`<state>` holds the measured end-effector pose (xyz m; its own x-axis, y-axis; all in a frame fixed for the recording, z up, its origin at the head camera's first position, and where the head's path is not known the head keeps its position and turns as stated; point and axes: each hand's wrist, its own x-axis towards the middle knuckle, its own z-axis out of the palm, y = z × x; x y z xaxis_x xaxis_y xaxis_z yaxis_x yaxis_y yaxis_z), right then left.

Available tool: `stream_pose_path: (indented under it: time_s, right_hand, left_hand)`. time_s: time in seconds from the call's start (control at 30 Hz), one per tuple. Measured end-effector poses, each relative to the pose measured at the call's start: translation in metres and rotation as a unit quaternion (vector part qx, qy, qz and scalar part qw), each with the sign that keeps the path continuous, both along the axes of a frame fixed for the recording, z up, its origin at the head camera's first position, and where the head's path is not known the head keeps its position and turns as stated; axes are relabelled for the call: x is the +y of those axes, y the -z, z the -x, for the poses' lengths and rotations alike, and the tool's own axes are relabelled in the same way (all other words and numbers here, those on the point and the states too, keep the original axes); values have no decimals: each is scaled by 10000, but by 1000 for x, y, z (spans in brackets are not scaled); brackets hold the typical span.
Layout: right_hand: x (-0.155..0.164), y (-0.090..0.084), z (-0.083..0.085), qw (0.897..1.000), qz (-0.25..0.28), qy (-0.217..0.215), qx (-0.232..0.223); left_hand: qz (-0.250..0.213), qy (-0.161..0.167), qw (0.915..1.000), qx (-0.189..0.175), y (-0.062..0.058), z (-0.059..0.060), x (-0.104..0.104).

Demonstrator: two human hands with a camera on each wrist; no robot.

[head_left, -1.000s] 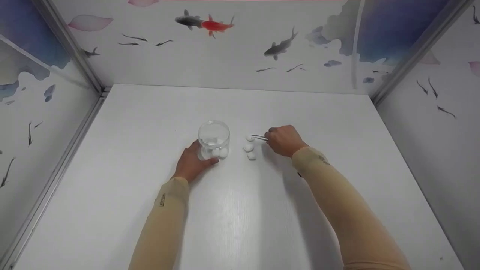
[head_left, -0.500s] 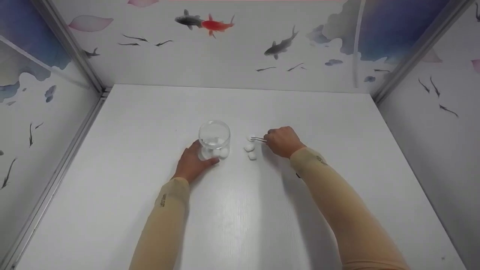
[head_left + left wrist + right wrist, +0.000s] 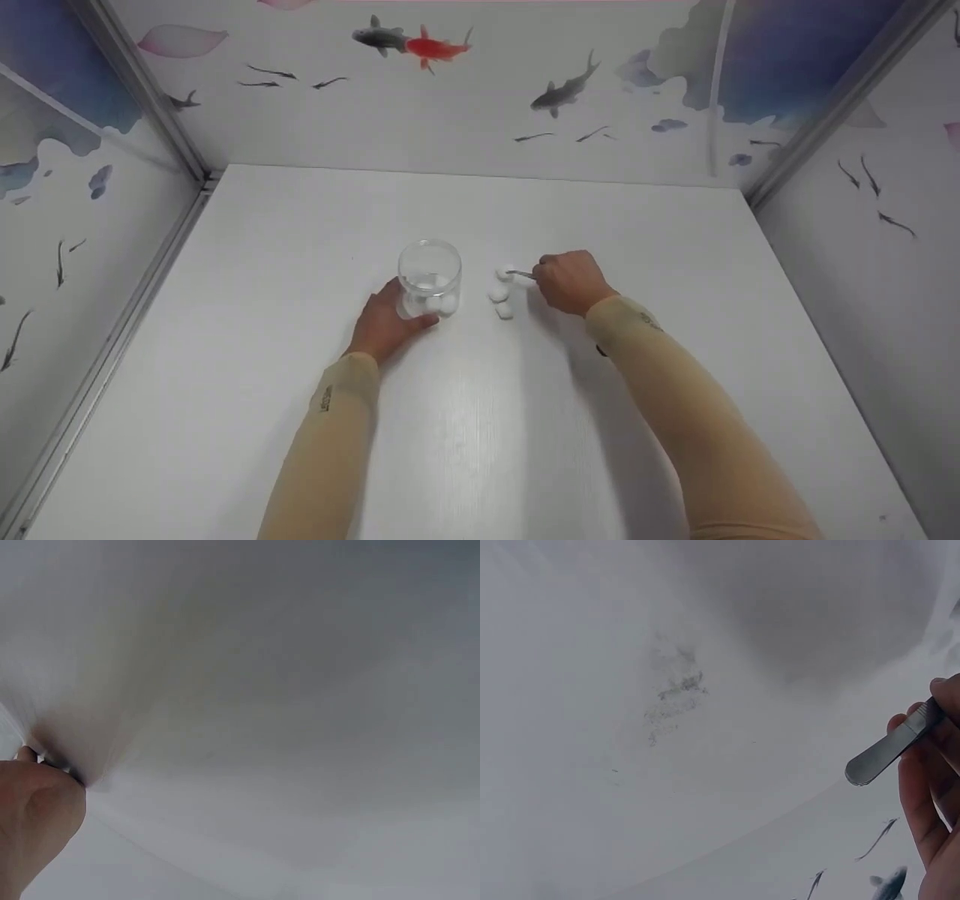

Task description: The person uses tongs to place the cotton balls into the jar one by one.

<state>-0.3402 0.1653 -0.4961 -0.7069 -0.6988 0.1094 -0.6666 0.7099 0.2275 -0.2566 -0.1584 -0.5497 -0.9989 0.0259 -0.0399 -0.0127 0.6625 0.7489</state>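
A clear glass jar [image 3: 428, 279] stands mid-table with a few white cotton balls [image 3: 441, 304] at its bottom. My left hand [image 3: 384, 324] holds the jar's base from the near left, thumb against the glass. My right hand [image 3: 568, 282] grips metal tweezers [image 3: 519, 274], whose tips reach the farthest of three white cotton balls [image 3: 501, 292] lying on the table just right of the jar. In the right wrist view only the tweezers' blunt back end [image 3: 891, 748] and my fingers [image 3: 930, 787] show. The left wrist view shows a bit of my left hand [image 3: 34, 817] against white surface.
The white table [image 3: 480, 420] is boxed in by walls painted with fish on the left, back and right. Metal corner rails [image 3: 135, 90] run along the wall joints.
My right hand has shifted slightly, bringing the tweezers' tips onto the farthest cotton ball. The left hand and jar have stayed in place.
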Motion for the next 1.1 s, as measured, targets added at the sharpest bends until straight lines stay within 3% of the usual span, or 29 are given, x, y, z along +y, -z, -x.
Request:
stream_pose_path:
  time_s: [0.47, 0.8, 1.1]
  right_hand:
    - [26, -7, -13, 9954, 922, -243, 15]
    - [26, -16, -20, 9927, 1073, -502, 207]
    - [7, -42, -22, 9930, 1027, -511, 286]
  left_hand:
    - [-53, 93, 9999, -19, -1, -2, 1]
    - [-113, 32, 9999, -52, -1, -2, -1]
    - [-134, -3, 9999, -63, -2, -3, 0]
